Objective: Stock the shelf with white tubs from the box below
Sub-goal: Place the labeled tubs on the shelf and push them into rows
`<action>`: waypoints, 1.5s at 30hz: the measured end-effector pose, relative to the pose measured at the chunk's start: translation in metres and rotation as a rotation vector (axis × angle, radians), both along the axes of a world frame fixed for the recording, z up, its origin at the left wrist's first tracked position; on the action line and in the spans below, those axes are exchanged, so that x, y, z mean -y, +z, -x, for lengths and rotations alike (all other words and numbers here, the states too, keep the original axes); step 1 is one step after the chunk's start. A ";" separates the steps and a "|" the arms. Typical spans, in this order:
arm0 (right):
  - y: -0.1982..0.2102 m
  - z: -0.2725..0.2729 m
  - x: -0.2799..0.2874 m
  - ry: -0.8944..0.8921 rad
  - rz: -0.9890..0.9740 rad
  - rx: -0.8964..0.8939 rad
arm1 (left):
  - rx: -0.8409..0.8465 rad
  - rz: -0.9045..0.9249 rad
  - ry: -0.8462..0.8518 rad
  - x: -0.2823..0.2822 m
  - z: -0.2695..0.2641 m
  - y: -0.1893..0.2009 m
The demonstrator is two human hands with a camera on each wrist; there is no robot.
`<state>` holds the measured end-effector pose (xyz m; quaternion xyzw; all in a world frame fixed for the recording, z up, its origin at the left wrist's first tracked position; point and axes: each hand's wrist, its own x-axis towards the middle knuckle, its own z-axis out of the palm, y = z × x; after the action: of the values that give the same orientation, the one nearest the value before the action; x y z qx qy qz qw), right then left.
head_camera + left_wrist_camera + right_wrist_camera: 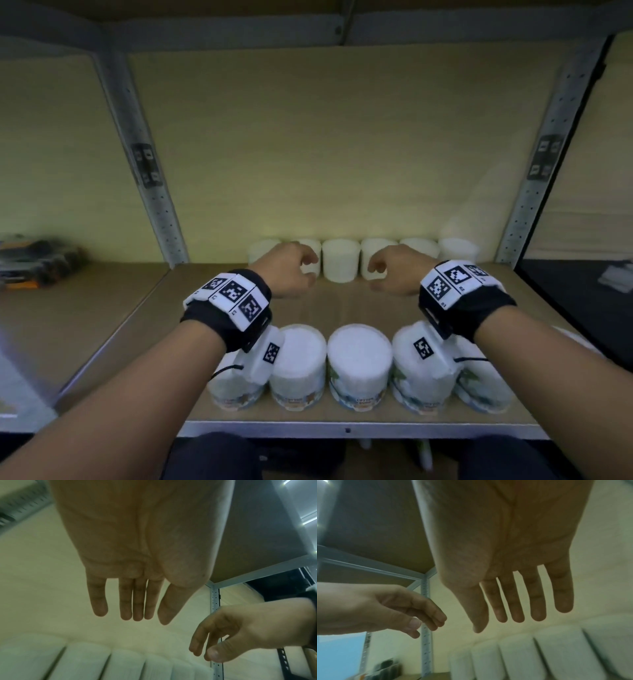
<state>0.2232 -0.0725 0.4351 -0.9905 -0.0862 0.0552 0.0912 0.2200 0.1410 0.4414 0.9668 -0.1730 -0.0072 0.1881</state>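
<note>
Several white tubs [340, 260] stand in a row along the back of the wooden shelf board [342, 305]; the same row shows in the left wrist view [85, 662] and the right wrist view [556, 649]. A second row of labelled white tubs [359, 363] lines the front edge, partly hidden under my wrists. My left hand [305, 267] and right hand [378, 272] hover side by side between the rows, just short of the back tubs. Both hold nothing, and the fingers [133, 601] [513, 601] hang relaxed. No box is in view.
Grey perforated uprights [147, 164] [544, 164] frame the bay, with another shelf [222, 31] overhead. Dark and orange items [34, 263] lie in the left bay. A dark surface with a pale object [616, 277] lies to the right. Bare board separates the rows.
</note>
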 end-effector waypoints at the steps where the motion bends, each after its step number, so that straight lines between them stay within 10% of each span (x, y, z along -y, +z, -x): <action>1: 0.002 -0.006 0.010 -0.018 0.014 -0.002 | 0.003 0.007 -0.011 0.011 -0.008 0.003; 24: -0.041 -0.148 0.204 -0.404 0.120 -0.023 | -0.060 -0.011 -0.159 0.239 -0.189 -0.060; 45: -0.057 -0.177 0.218 -0.369 0.162 -0.015 | -0.025 -0.036 -0.155 0.258 -0.215 -0.084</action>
<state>0.4003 -0.2902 0.3781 -0.9932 0.1022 0.0516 0.0202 0.4349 -0.1168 0.3573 0.9535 -0.2448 -0.0367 0.1718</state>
